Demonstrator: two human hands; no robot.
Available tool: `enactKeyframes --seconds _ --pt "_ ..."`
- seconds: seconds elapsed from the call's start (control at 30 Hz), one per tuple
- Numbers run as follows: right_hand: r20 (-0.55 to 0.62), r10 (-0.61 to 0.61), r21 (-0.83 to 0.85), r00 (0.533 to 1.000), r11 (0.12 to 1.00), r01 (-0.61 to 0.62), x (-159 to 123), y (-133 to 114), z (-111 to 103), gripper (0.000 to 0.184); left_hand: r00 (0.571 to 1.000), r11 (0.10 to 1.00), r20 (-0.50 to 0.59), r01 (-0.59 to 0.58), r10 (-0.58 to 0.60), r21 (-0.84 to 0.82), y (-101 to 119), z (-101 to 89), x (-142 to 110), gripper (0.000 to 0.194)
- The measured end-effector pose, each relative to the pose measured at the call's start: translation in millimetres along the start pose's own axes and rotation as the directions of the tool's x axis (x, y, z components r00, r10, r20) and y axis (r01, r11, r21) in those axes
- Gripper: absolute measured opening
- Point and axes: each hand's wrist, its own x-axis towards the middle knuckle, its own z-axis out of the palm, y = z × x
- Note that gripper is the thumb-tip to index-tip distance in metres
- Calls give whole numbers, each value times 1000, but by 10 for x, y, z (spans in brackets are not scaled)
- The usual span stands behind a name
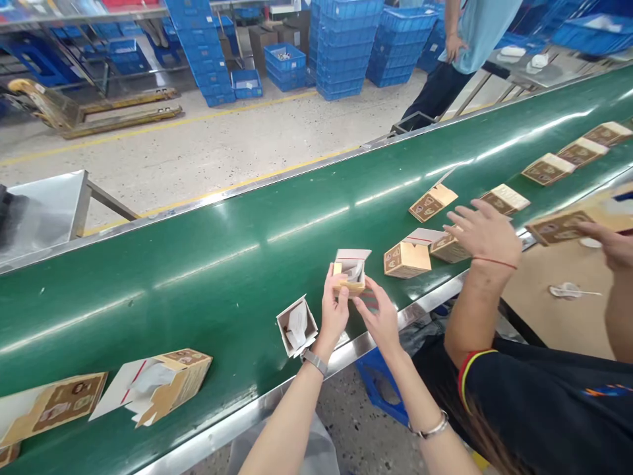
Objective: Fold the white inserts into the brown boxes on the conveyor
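My left hand and my right hand are both closed around a small brown carton held just above the green conveyor belt. The carton's white top flap stands open and white paper shows inside. Another open carton with white paper in it lies on the belt just left of my left hand. I wear a watch on the left wrist and a bracelet on the right.
A co-worker in a dark shirt at my right reaches a hand over cartons on the belt. More cartons ride at the far right, and open ones lie at the left. A person stands beyond, near stacked blue crates.
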Motion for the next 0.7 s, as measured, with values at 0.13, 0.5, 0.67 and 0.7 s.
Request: enactKeyframes --seconds 0.13,0.5,0.67,0.7 --pt "-14 62 48 998 997 -62 -40 110 -24 73 993 979 108 -62 41 197 103 -17 119 38" --pt "-181 132 156 975 982 -104 549 233 -381 47 994 993 -43 103 -105 -60 37 591 364 43" --pt "-355 305 269 884 939 -216 693 266 -139 44 945 930 -119 270 -306 -248 24 796 519 63" --pt "-372 340 302 864 924 -233 721 284 -91 48 939 930 -129 284 -318 -232 28 816 552 56"
